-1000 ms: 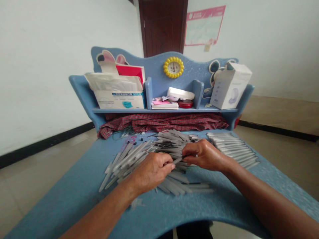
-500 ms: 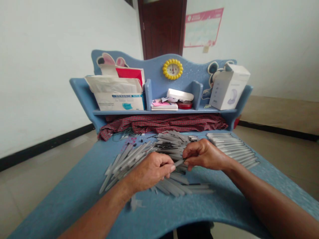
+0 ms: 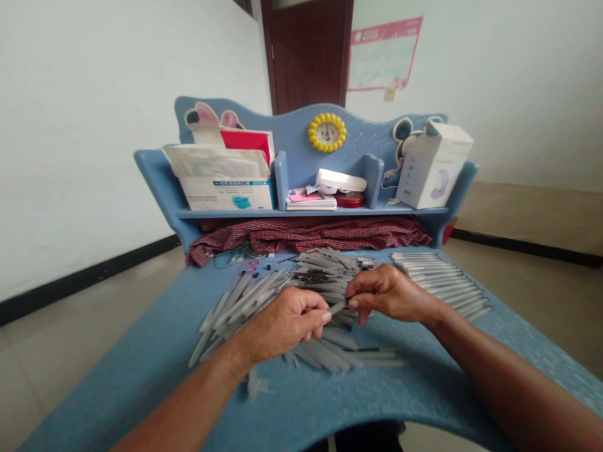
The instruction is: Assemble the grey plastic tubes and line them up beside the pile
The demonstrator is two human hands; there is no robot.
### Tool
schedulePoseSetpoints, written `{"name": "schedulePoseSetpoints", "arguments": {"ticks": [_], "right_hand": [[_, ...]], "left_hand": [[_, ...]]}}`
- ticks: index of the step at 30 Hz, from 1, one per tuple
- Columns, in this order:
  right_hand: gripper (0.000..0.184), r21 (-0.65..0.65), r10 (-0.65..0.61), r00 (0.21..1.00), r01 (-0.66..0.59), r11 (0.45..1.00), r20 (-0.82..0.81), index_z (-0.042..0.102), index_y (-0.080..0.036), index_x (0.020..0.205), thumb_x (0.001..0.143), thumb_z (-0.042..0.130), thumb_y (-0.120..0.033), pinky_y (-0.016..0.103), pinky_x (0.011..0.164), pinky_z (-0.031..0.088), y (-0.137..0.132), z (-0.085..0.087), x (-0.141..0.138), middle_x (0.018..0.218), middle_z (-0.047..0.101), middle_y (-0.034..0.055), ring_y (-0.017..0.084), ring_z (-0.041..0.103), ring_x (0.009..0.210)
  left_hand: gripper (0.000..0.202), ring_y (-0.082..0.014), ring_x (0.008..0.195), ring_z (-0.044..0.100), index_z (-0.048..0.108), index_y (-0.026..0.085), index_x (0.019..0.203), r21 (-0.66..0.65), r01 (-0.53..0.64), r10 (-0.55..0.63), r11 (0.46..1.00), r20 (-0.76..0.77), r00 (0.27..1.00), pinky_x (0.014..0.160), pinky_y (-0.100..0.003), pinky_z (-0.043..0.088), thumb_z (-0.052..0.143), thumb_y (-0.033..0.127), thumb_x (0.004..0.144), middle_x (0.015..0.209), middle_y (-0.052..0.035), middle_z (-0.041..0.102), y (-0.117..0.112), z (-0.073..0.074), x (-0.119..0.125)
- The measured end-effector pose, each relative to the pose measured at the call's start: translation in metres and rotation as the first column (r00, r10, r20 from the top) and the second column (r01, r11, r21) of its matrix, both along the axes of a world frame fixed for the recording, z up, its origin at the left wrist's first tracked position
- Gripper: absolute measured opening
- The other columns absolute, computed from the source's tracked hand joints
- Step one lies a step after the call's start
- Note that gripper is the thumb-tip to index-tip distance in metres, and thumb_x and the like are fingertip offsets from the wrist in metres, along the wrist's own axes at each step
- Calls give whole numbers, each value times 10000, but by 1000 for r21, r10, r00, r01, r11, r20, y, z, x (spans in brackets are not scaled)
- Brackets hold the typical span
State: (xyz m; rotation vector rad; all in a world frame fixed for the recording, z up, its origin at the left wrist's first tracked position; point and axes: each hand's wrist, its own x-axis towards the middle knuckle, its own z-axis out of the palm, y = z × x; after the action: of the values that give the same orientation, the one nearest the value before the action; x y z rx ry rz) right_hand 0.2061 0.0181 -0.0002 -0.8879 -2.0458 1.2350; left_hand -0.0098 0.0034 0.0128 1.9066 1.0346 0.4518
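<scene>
My left hand (image 3: 287, 323) is closed in a pinch around one end of a grey translucent pen barrel (image 3: 337, 307). At the barrel's other end, the thumb and fingers of my right hand (image 3: 391, 295) close on a small dark tip. Most of the barrel is hidden in my left fingers. Under and behind both hands lies a loose heap of grey pen barrels (image 3: 249, 298), with dark thin pieces (image 3: 313, 275) among them. To the right of my right hand, finished-looking silvery pens (image 3: 440, 282) lie side by side in a neat row.
Small black caps (image 3: 255, 274) lie on the blue desk (image 3: 367, 392) at the heap's far left. A checked red cloth (image 3: 330, 233) is bunched below the shelf. The shelf holds a mask box (image 3: 226, 194), a red tin (image 3: 350, 199) and a white box (image 3: 431, 169).
The fingertips of my right hand have shifted slightly at the end of the pen barrel. My left hand keeps its grip in nearly the same place.
</scene>
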Motion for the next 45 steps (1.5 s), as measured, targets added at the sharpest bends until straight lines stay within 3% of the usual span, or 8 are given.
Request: {"name": "schedulePoseSetpoints", "arguments": {"ticks": [6, 12, 17, 21, 25, 29, 39, 45], "right_hand": [[405, -48, 54, 997, -51, 998, 63, 535, -123, 642, 801, 518, -495, 169, 394, 401, 2, 0, 1, 568, 588, 12, 86, 557, 411], [342, -109, 28, 999, -32, 994, -32, 539, -142, 869, 735, 627, -445, 178, 442, 434, 3, -1, 0, 631, 592, -13, 92, 579, 475], [423, -36, 3, 998, 0, 999, 61, 514, -129, 624, 805, 502, -511, 161, 376, 384, 2, -1, -2, 537, 568, 0, 76, 534, 386], [369, -57, 2, 1000, -1, 998, 26, 553, -132, 762, 759, 574, -501, 160, 374, 396, 3, -2, -1, 576, 584, -10, 79, 543, 399], [436, -44, -8, 998, 11, 999, 62, 524, -128, 633, 791, 506, -534, 152, 350, 366, 4, -3, 0, 517, 561, -6, 71, 519, 361], [395, -43, -10, 999, 12, 999, 52, 562, -131, 741, 741, 581, -526, 156, 362, 383, 4, -3, -1, 550, 575, -12, 80, 535, 387], [391, -33, 26, 998, -24, 999, 59, 543, -133, 687, 748, 575, -519, 153, 377, 383, 3, -1, -1, 539, 543, -24, 71, 523, 403], [450, -6, 11, 991, -10, 1000, 132, 463, -144, 555, 792, 512, -524, 145, 334, 322, 0, 0, -4, 477, 527, -23, 59, 492, 346]], "left_hand": [[161, -90, 513, 471, 602, 144, 681, 38, -50, 51, 998, -12, 999, 506, -203, 355, 528, 275, 736, 544, 39, 534, -2, 3, 4], [165, -94, 514, 478, 596, 146, 668, 75, -76, 76, 994, 6, 997, 509, -206, 353, 519, 272, 741, 537, 37, 530, -1, 2, 3], [165, -89, 509, 472, 604, 149, 675, 87, -66, 67, 994, -10, 998, 502, -200, 348, 517, 268, 748, 538, 42, 524, -2, 3, 3], [166, -91, 512, 475, 603, 149, 672, 105, -70, 72, 992, -22, 997, 501, -200, 345, 516, 267, 748, 538, 41, 526, -2, 4, 4], [174, -91, 511, 471, 607, 146, 684, 120, -53, 58, 991, -37, 998, 496, -202, 336, 512, 274, 754, 543, 40, 525, -2, 3, 3], [180, -92, 515, 468, 607, 143, 693, 126, -51, 58, 991, -50, 997, 496, -204, 331, 507, 278, 759, 548, 38, 520, -2, 3, 3], [169, -89, 515, 448, 604, 158, 694, 158, -38, 51, 987, -75, 996, 490, -200, 314, 508, 282, 756, 540, 51, 493, -2, 2, 4], [122, -95, 534, 452, 594, 170, 676, 379, -12, 66, 925, -129, 989, 511, -206, 333, 539, 247, 754, 563, 46, 488, -4, -2, 6]]}}
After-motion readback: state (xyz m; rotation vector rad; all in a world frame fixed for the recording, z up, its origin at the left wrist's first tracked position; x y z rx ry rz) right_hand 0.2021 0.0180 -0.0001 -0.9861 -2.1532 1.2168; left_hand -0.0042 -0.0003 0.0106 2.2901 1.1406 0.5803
